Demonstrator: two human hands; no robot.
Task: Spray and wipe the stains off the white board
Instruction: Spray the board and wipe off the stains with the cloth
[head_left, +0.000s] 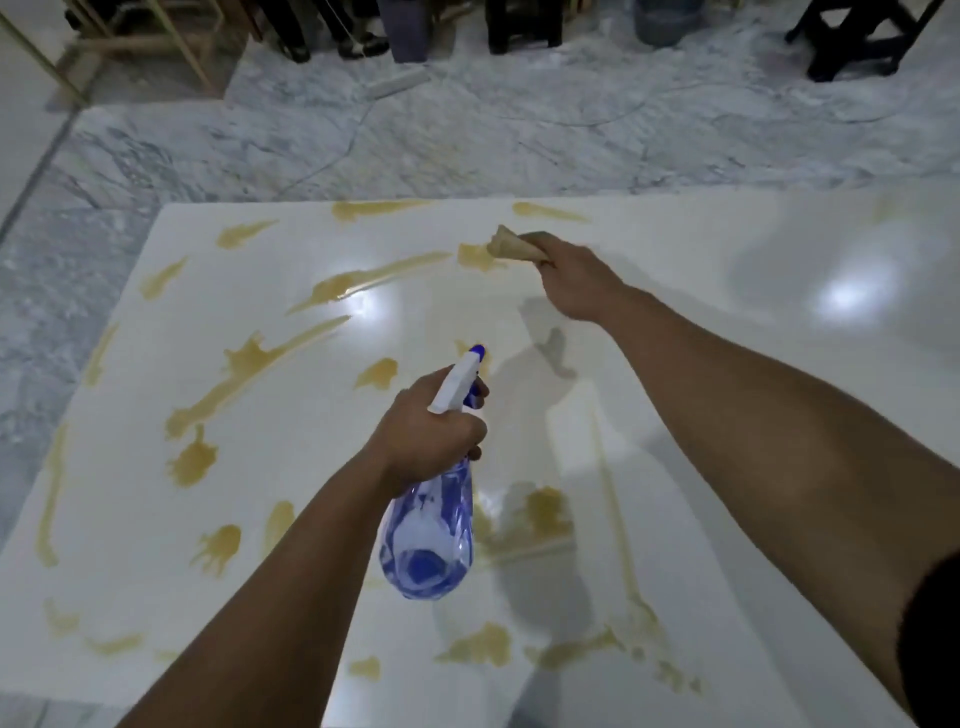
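A large white board (291, 597) lies flat on the marble floor, marked with several yellow-brown stains (244, 364) across its left, middle and near parts. My left hand (431, 431) grips the neck of a clear blue spray bottle (431, 540), its white nozzle pointing away over the board's middle. My right hand (576, 283) reaches toward the far edge and holds a tan cloth (511, 244), pressed beside a stain near the top of the board. The board's right part looks glossy and free of stains.
Grey-white marble floor (467, 140) surrounds the board. Dark stools (524, 26) and chair legs stand along the far side, with a wooden frame (150, 47) at far left, a blue bucket (665, 21) at the back and a white power strip (400, 83) with its cable.
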